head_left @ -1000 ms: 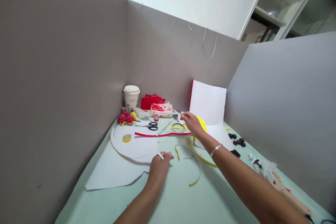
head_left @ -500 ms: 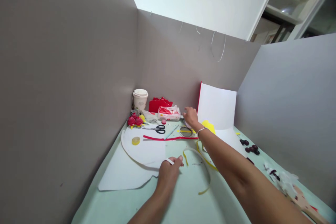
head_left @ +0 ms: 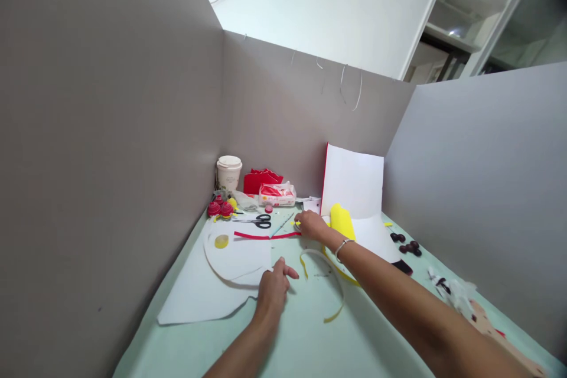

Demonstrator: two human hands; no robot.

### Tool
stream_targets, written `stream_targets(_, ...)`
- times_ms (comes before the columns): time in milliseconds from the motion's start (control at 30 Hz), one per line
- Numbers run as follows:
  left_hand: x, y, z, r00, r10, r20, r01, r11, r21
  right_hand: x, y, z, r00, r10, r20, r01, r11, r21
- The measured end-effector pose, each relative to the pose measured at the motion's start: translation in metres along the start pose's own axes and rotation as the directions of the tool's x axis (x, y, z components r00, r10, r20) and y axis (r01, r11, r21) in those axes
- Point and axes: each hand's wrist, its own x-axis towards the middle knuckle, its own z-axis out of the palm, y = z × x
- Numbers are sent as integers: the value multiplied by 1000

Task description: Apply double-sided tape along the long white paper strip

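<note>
A lidded paper cup (head_left: 229, 172) is seen far ahead-left of the right hand (head_left: 311, 225), against the back partition; its contents cannot be seen. A clear plastic packet (head_left: 277, 194) with red stuff inside lies just beyond that hand, red folded paper (head_left: 262, 178) behind it.

The right hand is laid palm down on the bench (head_left: 310, 336), fingers curled over something small near the right end of a red strip (head_left: 266, 235); what is under it is hidden, so whether anything is grasped cannot be told. A silver bracelet (head_left: 342, 248) is worn on that wrist. The left hand (head_left: 272, 290) is pressed flat, loosely spread, holding nothing, fingertips touching the edge of a white cut sheet (head_left: 234, 257); a curved yellow strip (head_left: 325, 283) lies just to its right, between the two arms.

Black scissors (head_left: 257, 221) are left of the right hand, beyond the red strip. A yellow tape roll (head_left: 221, 241) sits on the white sheet, ahead-left of the left hand. Red paper balls (head_left: 220, 208) are further back near the cup. A yellow paper piece (head_left: 341, 221) touches the right forearm on its right side, before an upright white card (head_left: 354, 180). Dark small pieces (head_left: 405, 243) lie well right of the right arm.
</note>
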Motion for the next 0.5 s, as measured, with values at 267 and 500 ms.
stream_targets(267, 2, 2, 2, 1000, -13, -15, 13, 1000, 13, -10, -18, 0, 988, 156, 16, -156, 987, 31)
stream_targets(500, -5, 2, 2, 1000, 15, -15, -16, 1000, -19, -15, -8, -5, 971, 234, -47, -227, 967, 118)
